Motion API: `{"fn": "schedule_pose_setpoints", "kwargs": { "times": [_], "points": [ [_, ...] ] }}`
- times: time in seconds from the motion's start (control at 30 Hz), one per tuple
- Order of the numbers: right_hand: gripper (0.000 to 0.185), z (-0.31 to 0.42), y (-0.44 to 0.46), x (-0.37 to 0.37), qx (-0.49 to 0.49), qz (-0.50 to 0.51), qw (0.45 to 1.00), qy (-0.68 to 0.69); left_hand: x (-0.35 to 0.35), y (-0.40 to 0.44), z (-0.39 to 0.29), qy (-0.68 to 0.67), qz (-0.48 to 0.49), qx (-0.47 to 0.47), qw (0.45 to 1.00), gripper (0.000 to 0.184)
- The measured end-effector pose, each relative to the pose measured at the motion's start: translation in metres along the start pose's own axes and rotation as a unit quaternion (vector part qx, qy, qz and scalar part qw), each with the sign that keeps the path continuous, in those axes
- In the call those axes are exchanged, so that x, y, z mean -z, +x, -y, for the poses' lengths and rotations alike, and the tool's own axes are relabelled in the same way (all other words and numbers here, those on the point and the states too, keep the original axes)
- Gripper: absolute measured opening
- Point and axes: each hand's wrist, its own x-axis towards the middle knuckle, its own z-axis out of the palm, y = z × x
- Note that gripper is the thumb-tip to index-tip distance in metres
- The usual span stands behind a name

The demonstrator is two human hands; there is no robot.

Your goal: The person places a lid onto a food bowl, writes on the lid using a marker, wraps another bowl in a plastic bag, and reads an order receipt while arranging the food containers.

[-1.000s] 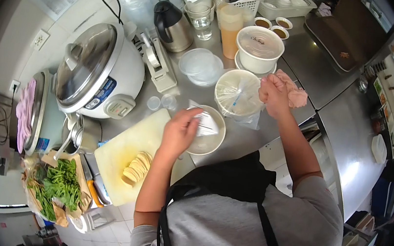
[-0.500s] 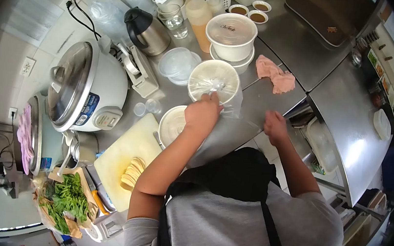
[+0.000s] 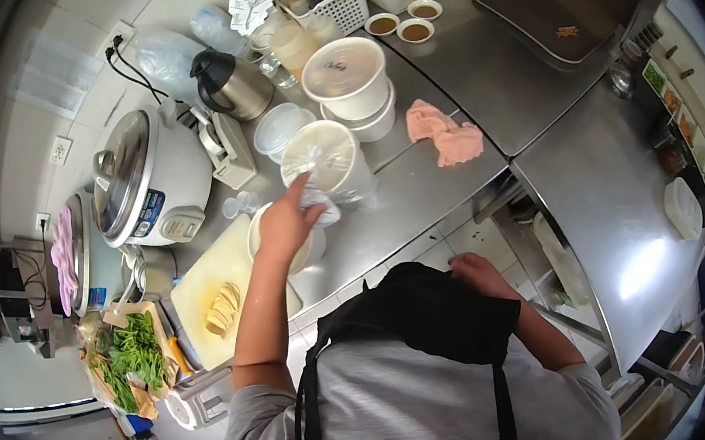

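Note:
A white round tub in a clear plastic bag (image 3: 322,156) stands on the steel counter, the film gathered over its lid. My left hand (image 3: 284,222) is at the near side of this tub, index finger touching the gathered plastic and thumb by a crumpled fold of the bag. Beneath that hand, another lidded tub (image 3: 303,253) is partly hidden. My right hand (image 3: 484,277) hangs in front of the counter edge by my black apron, holding nothing I can see, its fingers loosely bent and partly covered.
Stacked white tubs (image 3: 348,79), clear lids (image 3: 283,128) and a steel jug (image 3: 232,87) stand behind. A rice cooker (image 3: 163,184) is at left, near a cutting board (image 3: 194,289) with pale slices. A pink cloth (image 3: 444,133) lies at right. Greens (image 3: 139,348) fill a box.
My left hand has shifted from atop the bagged tub to its near side. My right hand has dropped back toward the apron, its fist loosened. The whole view has turned slightly.

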Motion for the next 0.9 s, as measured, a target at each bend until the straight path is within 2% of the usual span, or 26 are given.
{"fn": "schedule_pose_setpoints", "kwargs": {
  "times": [0.07,0.1,0.2,0.23,0.3,0.33,0.4,0.47,0.53,0.6,0.67,0.7,0.77,0.87,0.9],
  "points": [
    [0.037,0.014,-0.016,0.02,-0.074,0.032,0.991,-0.108,0.002,-0.01,0.005,-0.076,-0.025,0.027,0.996,0.049],
    [0.039,0.019,-0.022,0.032,-0.11,0.047,0.979,-0.163,0.003,-0.017,0.005,-0.18,-0.05,0.032,0.982,0.046],
    [0.044,-0.005,-0.021,0.062,-0.059,0.037,0.953,-0.296,0.005,-0.04,-0.012,-0.408,-0.072,0.074,0.907,0.039],
    [0.045,-0.009,-0.024,0.07,-0.041,0.021,0.951,-0.305,0.004,-0.046,-0.018,-0.376,-0.091,0.051,0.921,0.038],
    [0.048,-0.01,-0.034,0.085,-0.013,-0.024,0.946,-0.323,-0.011,-0.058,-0.017,-0.421,-0.083,0.059,0.901,0.037],
    [0.046,0.004,-0.037,0.09,-0.016,-0.056,0.969,-0.239,-0.007,-0.063,-0.041,-0.433,-0.073,0.071,0.896,0.035],
    [0.041,0.023,-0.043,0.105,0.01,-0.134,0.988,-0.073,-0.043,-0.067,-0.049,-0.493,0.021,0.041,0.869,0.033],
    [0.032,0.04,-0.038,0.103,0.085,-0.151,0.983,0.059,-0.065,-0.062,-0.089,-0.39,0.06,-0.062,0.917,0.033],
    [0.022,0.072,-0.045,0.091,0.177,-0.137,0.966,0.132,-0.092,-0.059,-0.125,-0.293,0.21,-0.052,0.931,0.036],
    [0.016,0.098,-0.053,0.071,0.266,-0.118,0.944,0.154,-0.12,-0.056,-0.159,-0.241,0.201,-0.191,0.93,0.036],
    [0.012,0.101,-0.053,0.049,0.388,-0.131,0.909,0.079,-0.138,-0.055,-0.182,-0.266,0.264,-0.197,0.906,0.03],
    [0.008,0.099,-0.053,0.044,0.421,-0.126,0.898,0.002,-0.145,-0.053,-0.184,-0.308,0.254,-0.23,0.888,0.028],
    [0.006,0.104,-0.061,0.037,0.448,-0.13,0.884,-0.015,-0.152,-0.048,-0.18,-0.387,0.228,-0.289,0.845,0.026],
    [0.004,0.1,-0.063,0.035,0.447,-0.113,0.887,-0.018,-0.145,-0.049,-0.173,-0.387,0.253,-0.258,0.849,0.025],
    [0.005,0.102,-0.064,0.032,0.43,-0.101,0.897,0.004,-0.139,-0.047,-0.167,-0.36,0.306,-0.263,0.841,0.027]
  ]
}}
